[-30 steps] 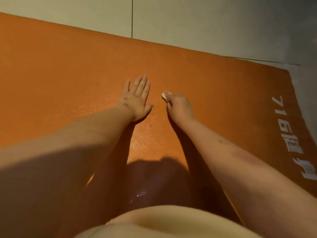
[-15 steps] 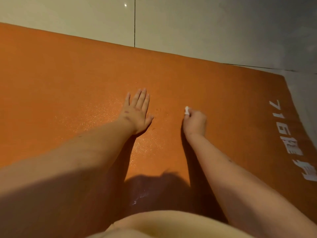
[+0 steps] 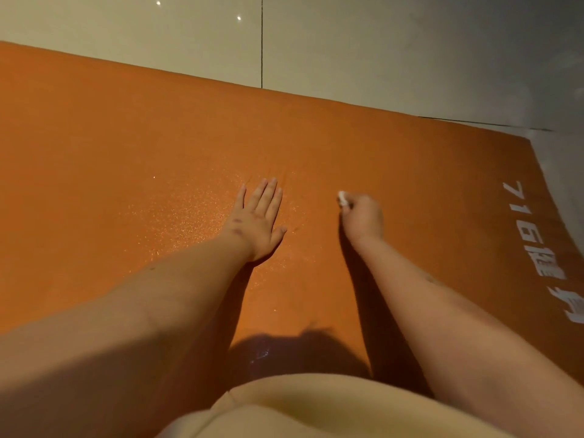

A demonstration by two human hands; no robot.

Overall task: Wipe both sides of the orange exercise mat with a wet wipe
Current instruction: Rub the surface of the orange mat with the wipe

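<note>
The orange exercise mat [image 3: 110, 137] lies flat on the floor and fills most of the view, with white printed characters [image 3: 550, 248] along its right end. My left hand [image 3: 257, 218] rests flat on the mat, fingers straight and spread. To its right, my right hand [image 3: 363, 216] is curled round a small balled white wet wipe [image 3: 343, 197], which sticks out at the fingertips and touches the mat. Damp glistening specks show on the mat around and left of my left hand.
Pale glossy floor tiles [image 3: 379, 49] lie beyond the mat's far edge and past its right end. My body in a cream garment [image 3: 316, 409] leans over the mat's near side and casts a dark shadow between my arms.
My right hand with the wipe has slid to the right, away from my left hand. The left hand has stayed flat in place. The view has tilted up slightly.
</note>
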